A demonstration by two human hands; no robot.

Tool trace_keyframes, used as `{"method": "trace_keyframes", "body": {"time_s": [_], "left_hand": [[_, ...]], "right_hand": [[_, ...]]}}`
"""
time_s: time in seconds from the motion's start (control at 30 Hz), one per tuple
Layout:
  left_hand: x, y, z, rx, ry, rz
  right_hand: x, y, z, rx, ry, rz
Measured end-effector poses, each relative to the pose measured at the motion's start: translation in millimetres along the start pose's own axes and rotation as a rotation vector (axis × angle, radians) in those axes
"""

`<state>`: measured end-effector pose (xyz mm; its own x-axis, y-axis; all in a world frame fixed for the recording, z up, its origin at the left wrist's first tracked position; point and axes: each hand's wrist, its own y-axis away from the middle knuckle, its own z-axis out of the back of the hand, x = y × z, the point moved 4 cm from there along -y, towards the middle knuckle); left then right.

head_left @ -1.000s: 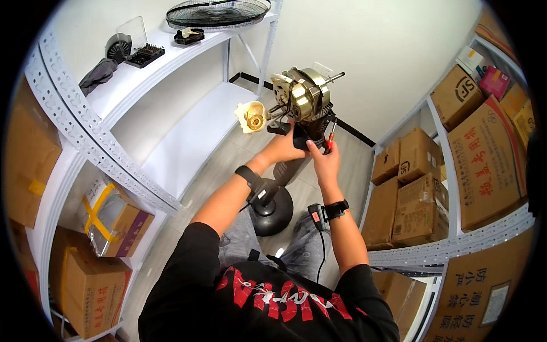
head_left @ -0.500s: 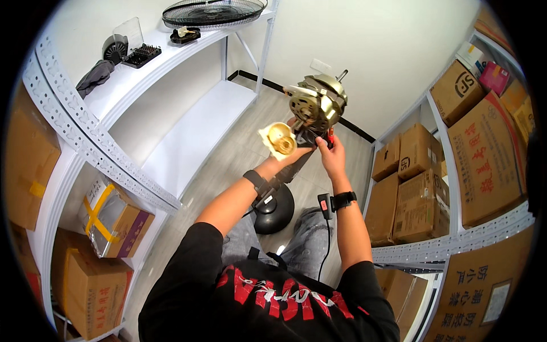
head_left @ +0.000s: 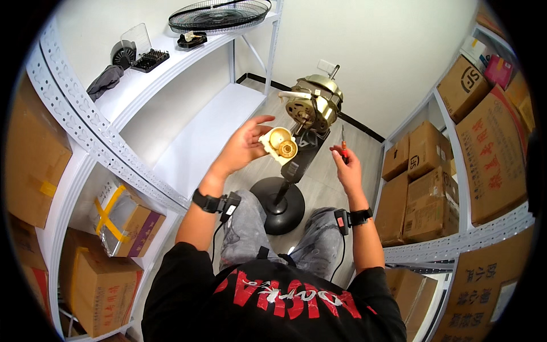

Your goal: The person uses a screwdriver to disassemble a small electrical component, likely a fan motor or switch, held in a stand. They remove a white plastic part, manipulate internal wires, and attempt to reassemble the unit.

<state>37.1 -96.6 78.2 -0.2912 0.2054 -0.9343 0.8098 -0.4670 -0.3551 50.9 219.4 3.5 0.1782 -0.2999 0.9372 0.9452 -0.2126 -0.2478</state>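
Observation:
My left hand [head_left: 244, 147] is raised with its fingers apart and loosely curled, beside a cream housing [head_left: 279, 142] with a brassy recessed inside; the housing overlaps it, so I cannot tell if they touch. My right hand [head_left: 350, 170] grips a red-handled screwdriver [head_left: 344, 152], shaft pointing up. Between my hands, a metal fan motor [head_left: 319, 102] with a shaft at its back and a pale piece on top sits on a dark column [head_left: 296, 162]. The column stands on a round black base [head_left: 279, 219] between my legs.
A left shelf [head_left: 142, 85] bears a fan grille [head_left: 216, 16], bit case [head_left: 149, 58], grey cloth [head_left: 104, 81] and small black part [head_left: 191, 40]; its lower level [head_left: 194, 137] is pale. Cardboard boxes [head_left: 433, 199] fill racks on both sides. A white wall with a socket [head_left: 326, 66] is ahead.
My left hand has left the column and risen leftward beside the housing. My right hand has drawn right from the motor with the screwdriver. The motor has turned, showing more of its front face.

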Motion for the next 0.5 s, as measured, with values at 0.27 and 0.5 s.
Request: {"method": "trace_keyframes", "body": {"time_s": [0.27,0.5], "left_hand": [[-45.5,18.8,-25.6,0.081,0.125,0.086],[-35.2,11.4,-33.1,0.004,0.091,0.082]], "right_hand": [[11.5,32.5,20.9,-0.016,0.031,-0.005],[16.1,44.5,35.9,-0.026,-0.042,0.044]]}}
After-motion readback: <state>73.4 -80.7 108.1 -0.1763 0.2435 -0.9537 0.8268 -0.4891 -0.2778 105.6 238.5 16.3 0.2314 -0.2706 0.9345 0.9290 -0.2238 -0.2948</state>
